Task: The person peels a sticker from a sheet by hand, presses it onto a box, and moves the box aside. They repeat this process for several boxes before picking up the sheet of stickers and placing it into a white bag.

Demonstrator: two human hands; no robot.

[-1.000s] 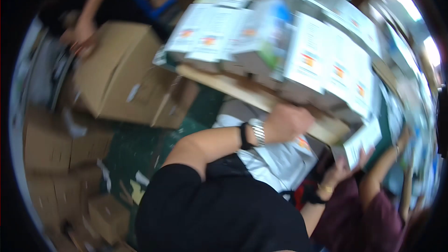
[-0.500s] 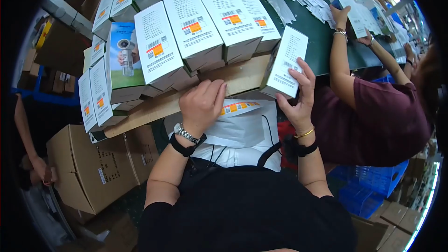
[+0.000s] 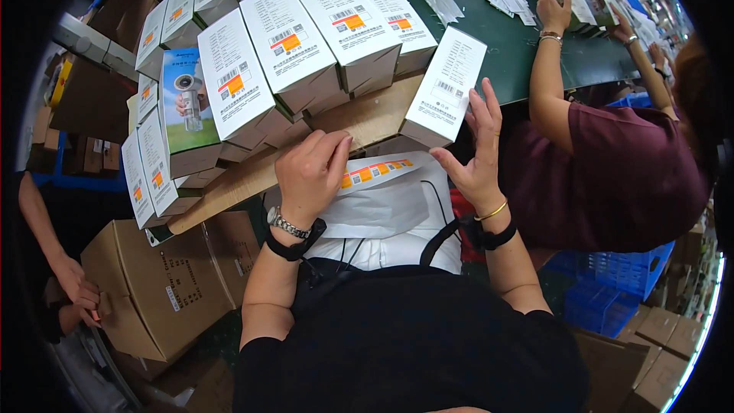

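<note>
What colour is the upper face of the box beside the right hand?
The box is white there, with dark print; best seen in the head view.

The person's forearms (image 3: pixel 271 284) reach forward from bent elbows, the hands well apart. The left hand (image 3: pixel 312 174) is curled, back upward, its fingertips partly hidden; the right hand (image 3: pixel 477 162) is spread, fingers extended and thumb stretched inward.

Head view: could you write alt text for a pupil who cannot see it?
A person's open right grip is beside a white box, while the curled left grip is next to a strip of orange labels. More white boxes are packed together ahead. A co-worker in maroon is at right; a brown carton is at left.
</note>
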